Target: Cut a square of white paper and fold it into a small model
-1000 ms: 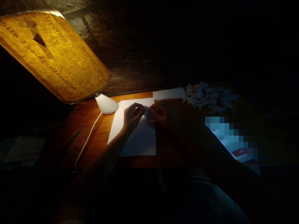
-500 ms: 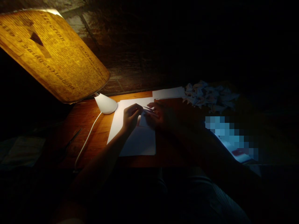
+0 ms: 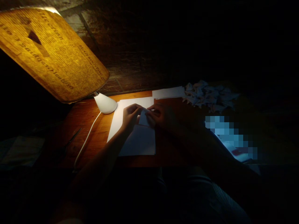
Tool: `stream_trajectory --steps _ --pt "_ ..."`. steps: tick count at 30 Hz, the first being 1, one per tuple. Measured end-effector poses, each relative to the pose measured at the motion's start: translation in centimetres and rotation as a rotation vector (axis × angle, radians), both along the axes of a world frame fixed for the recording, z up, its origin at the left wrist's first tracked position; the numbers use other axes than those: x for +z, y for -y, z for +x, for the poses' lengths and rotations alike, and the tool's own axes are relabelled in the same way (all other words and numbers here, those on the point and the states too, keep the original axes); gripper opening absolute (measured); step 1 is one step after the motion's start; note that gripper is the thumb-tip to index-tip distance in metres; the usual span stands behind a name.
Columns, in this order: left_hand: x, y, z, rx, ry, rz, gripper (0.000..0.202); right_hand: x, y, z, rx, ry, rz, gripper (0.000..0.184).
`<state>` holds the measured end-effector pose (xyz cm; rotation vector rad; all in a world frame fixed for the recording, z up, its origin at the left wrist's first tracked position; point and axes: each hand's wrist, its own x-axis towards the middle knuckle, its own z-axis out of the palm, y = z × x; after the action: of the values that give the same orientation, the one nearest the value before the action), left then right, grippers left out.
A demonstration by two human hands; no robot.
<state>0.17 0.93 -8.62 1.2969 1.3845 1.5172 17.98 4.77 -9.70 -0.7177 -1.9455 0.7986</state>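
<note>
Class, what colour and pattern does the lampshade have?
The lampshade is amber-yellow with dark newspaper-style print, shown best in the head view.

Lamp (image 3: 105, 104) on table (image 3: 93, 141), L side, cord (image 3: 85, 138) from base twd near edge. Sheets (image 3: 137, 144) R of lamp; L hand (image 3: 130, 116) & R hand (image 3: 161, 115) above, paper piece (image 3: 145, 120) btwn. Slips (image 3: 168, 92) behind, to R, nr wall (image 3: 121, 70); paper pile (image 3: 210, 97) R of slips. Screen (image 3: 230, 143) in front of pile.

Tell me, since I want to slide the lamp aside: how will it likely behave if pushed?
The lamp may tip, since its shade looks much wider than its base. The shade is probably light, as the glow through it suggests thin material. The cord, trailing over the table, could drag or snag.
</note>
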Motion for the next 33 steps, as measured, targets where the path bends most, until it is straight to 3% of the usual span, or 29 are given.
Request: stream_trajectory --steps 7,16,20,29,33 --pt "0.19 -0.04 -0.09 -0.042 -0.047 0.096 0.023 0.23 0.18 0.07 -0.053 -0.028 -0.11 0.01" --pt "0.2 -0.05 0.11 -0.079 -0.05 0.109 0.015 0.78 0.48 0.19 0.026 -0.036 -0.161 0.01" --pt "0.06 -0.11 0.11 -0.117 -0.037 0.122 0.018 1.06 0.7 0.19 0.037 -0.111 -0.267 0.011" --pt "0.21 0.0 0.24 -0.106 0.086 0.115 0.022 0.16 0.05 -0.25 -0.03 -0.178 -0.412 0.014" --pt "0.4 0.32 0.48 -0.13 -0.051 0.071 0.028 0.07 -0.16 -0.1 0.0 -0.136 -0.445 0.015"
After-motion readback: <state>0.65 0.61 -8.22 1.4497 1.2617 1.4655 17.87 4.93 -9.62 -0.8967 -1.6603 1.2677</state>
